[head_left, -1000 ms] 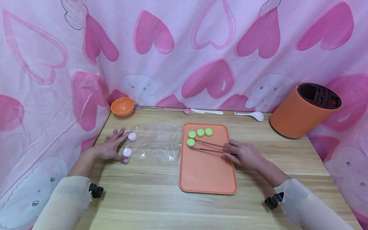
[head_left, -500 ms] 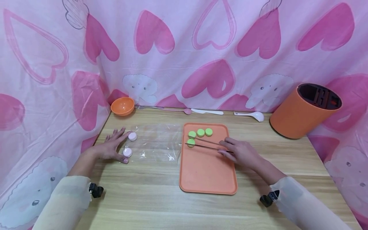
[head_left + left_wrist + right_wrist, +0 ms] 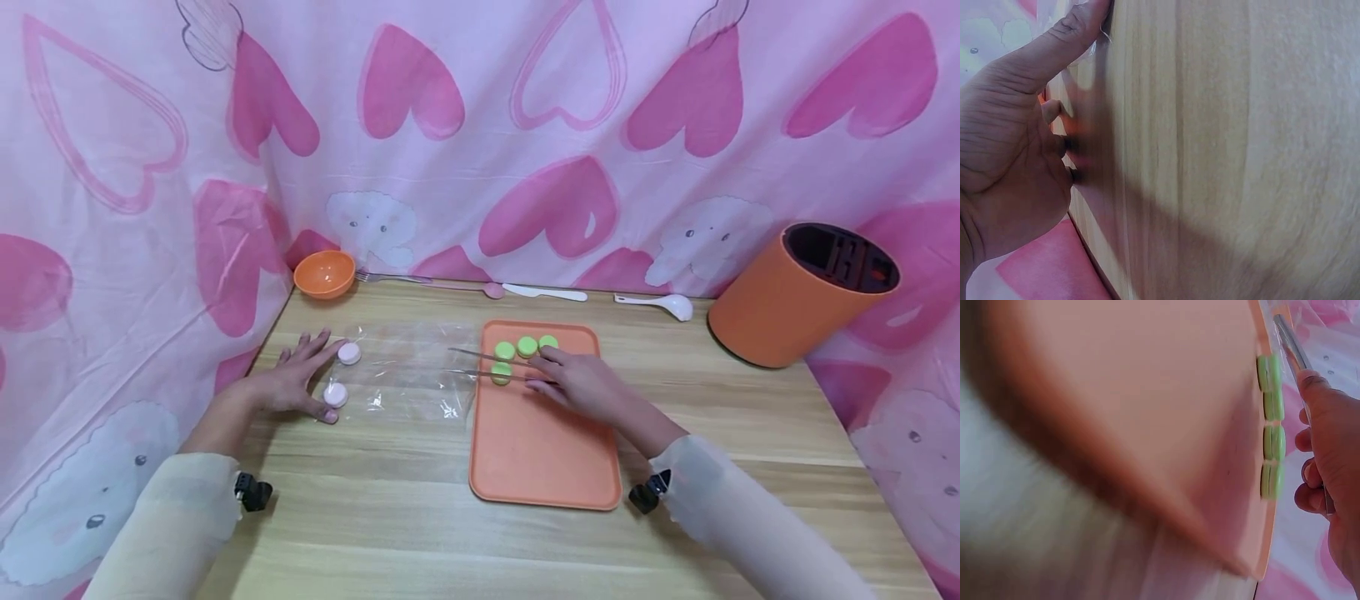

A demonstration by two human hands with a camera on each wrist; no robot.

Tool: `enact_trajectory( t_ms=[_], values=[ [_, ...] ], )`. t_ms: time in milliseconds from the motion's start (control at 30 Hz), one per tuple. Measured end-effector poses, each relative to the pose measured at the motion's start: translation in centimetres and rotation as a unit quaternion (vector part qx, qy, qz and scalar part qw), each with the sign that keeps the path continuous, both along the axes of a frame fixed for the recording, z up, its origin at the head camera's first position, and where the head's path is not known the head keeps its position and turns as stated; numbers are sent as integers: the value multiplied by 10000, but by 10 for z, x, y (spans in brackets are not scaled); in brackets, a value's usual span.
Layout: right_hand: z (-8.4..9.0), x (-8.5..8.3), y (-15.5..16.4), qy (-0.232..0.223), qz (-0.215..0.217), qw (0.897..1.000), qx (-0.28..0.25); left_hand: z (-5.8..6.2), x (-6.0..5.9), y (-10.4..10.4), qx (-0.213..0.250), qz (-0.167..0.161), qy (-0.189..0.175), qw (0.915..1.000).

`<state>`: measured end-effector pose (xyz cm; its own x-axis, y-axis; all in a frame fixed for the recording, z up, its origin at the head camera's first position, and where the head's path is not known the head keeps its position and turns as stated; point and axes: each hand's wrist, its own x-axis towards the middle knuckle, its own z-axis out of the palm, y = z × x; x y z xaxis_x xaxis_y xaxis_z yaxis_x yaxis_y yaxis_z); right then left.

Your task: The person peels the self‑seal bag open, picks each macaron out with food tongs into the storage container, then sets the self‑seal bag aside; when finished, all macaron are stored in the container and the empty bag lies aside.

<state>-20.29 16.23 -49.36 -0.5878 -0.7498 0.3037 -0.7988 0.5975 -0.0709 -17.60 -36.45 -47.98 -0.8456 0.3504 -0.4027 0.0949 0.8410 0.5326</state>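
Observation:
My left hand [image 3: 288, 385] rests at the left end of a clear plastic bag [image 3: 412, 392], thumb and fingers spread. Just inside that spread are two pale pink macarons [image 3: 348, 353]. In the left wrist view, the thumb [image 3: 1041, 59] meets a bit of clear film. My right hand [image 3: 581, 387] holds metal tongs [image 3: 1291, 342] with nothing between their tips. The tips point left, past the tray's left edge and over the bag. Beneath the tongs and hand, several green macarons [image 3: 505, 351] sit near the top of the orange tray [image 3: 543, 454].
Along the back edge lie an orange bowl [image 3: 325, 275], a fork [image 3: 390, 277], a pink spoon [image 3: 492, 290], a white knife [image 3: 543, 292] and a white ladle [image 3: 677, 307]. An orange knife block [image 3: 780, 308] stands at the back right. Heart-patterned cloth [image 3: 412, 167] walls the table.
My right hand has moved left with the tongs, from the green macarons to past the tray's left edge. The tongs' tips have left the macaron. My left hand stays put.

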Motion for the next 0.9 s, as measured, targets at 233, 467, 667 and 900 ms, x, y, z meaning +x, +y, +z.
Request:
enact_trajectory(
  t_ms=[233, 467, 667, 900],
  values=[
    [-1, -12, -37, -406, -37, 9990, 167, -1, 0, -1, 31, -10, 12, 10000],
    [-4, -21, -71, -398, 149, 9989, 208, -3, -2, -2, 5, -69, 58, 10000],
    [-2, -24, -90, -367, 424, 9984, 89, -2, -2, -3, -1, -23, 4, 10000],
    [-5, -26, -100, -402, 414, 9981, 232, -2, -2, -3, 1, -51, 58, 10000]
  ],
)
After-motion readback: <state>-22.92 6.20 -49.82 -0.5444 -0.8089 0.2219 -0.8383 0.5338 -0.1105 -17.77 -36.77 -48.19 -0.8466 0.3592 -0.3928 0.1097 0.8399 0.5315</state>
